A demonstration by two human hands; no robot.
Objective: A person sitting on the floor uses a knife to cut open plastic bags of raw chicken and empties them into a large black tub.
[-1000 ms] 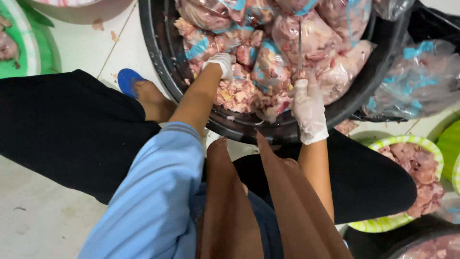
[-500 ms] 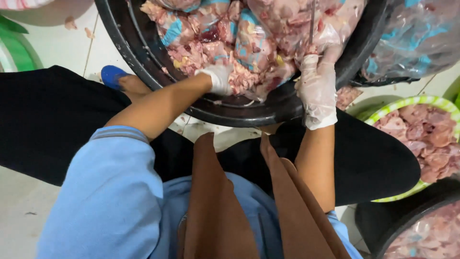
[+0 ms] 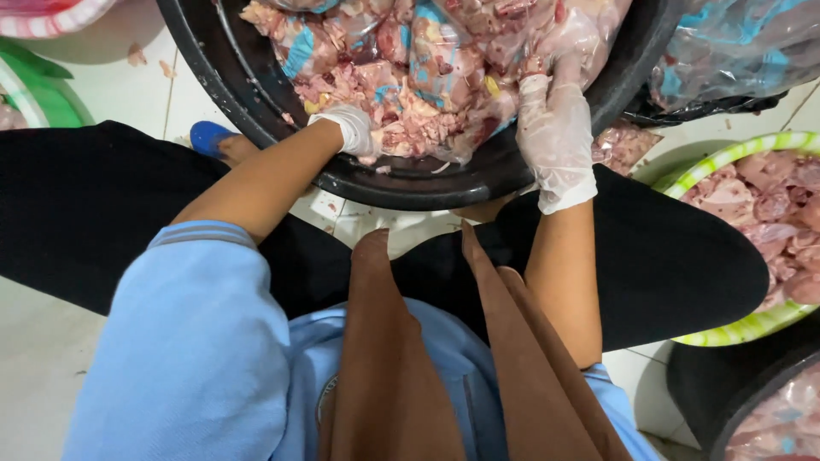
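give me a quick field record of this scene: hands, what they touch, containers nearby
left hand: gloved left hand, resting on raw meat pieces near the tub's front edge
right hand: gloved right hand, fingers on a clear bag of meat
main container: black round tub, filled with loose meat and bagged meat
right side: green-rimmed basin holding more raw meat
far right: clear plastic bags on a dark surface
floor: white tiles with small scraps
clothing: light blue sleeves, brown cloth down the front, black over the legs

Pink raw meat — bagged, heaped — fills black basin.
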